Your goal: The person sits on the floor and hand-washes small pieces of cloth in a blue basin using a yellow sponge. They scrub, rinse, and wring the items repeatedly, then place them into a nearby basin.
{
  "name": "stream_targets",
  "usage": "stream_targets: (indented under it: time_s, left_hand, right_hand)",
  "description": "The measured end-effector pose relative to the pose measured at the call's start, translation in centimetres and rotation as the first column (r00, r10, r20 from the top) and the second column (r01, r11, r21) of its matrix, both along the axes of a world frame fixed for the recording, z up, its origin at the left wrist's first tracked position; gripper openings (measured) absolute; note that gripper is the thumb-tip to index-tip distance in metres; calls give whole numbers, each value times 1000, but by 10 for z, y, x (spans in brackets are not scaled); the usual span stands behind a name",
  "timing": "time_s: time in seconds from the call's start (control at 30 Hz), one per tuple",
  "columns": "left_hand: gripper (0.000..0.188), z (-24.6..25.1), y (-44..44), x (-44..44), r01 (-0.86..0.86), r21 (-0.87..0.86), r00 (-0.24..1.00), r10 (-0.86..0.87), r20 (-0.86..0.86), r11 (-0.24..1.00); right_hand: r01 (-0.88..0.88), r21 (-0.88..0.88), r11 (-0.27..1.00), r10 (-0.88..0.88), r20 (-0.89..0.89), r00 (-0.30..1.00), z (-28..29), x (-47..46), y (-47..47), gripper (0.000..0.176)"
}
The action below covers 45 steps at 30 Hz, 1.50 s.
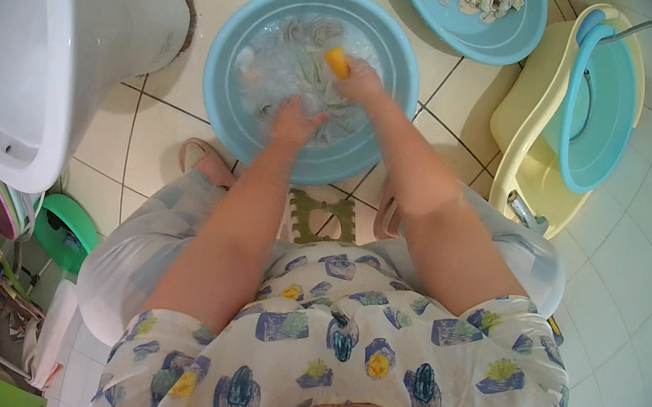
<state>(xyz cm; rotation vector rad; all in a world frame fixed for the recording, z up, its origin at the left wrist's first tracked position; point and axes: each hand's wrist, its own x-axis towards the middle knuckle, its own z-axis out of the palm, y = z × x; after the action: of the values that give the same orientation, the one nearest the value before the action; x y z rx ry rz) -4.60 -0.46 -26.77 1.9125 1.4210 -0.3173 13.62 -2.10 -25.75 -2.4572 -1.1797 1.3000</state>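
A wide blue plastic basin (220, 123) stands on the tiled floor before me, holding cloudy, sudsy water. Wet greyish-green patterned cloth (315, 71) lies bunched in that water. In my right hand (361, 81), over the basin's right side, is a yellow bar (337, 63) that looks like laundry soap. My left hand (297, 122) reaches down into the water at the near side, its thumb apart from the fingers. Its fingertips are at the wet cloth and partly lost in suds, so whether they grip it is unclear.
Another blue basin (454, 38) with crumpled cloth sits beyond, at the right. A cream tub (524, 101) holding a turquoise basin (615, 153) stands along the right wall. At left are a white toilet (66, 66) and a green basin (62, 254). A green folding stool (299, 212) shows between my legs.
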Motion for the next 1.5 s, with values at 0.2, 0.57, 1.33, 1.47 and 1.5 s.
stream_targets:
  time_s: [0.2, 0.57, 1.33, 1.47, 1.5]
  left_hand:
    - [43, -35, 17, -23, -286, -633, 887, 449, 108, 719]
    - [32, 116, 79, -14, -386, -677, 456, 767, 451, 627]
    - [42, 226, 17, -19, -293, 131, 585, 69, 808, 947]
    - [30, 259, 12, -11, -325, -109, 461, 258, 849, 939]
    - [28, 254, 15, -11, -326, -219, 392, 342, 854, 920]
  right_hand:
    - [-48, -5, 999, 48, 223, 974, -21, -31, 1, 50]
    - [745, -99, 659, -592, -679, 434, 36, -5, -3, 23]
    - [772, 292, 564, -98, -905, 414, 226, -60, -13, 32]
    - [739, 386, 552, -115, -843, 526, 251, -68, -16, 33]
    - [656, 477, 584, -157, -727, 669, 259, -67, -17, 32]
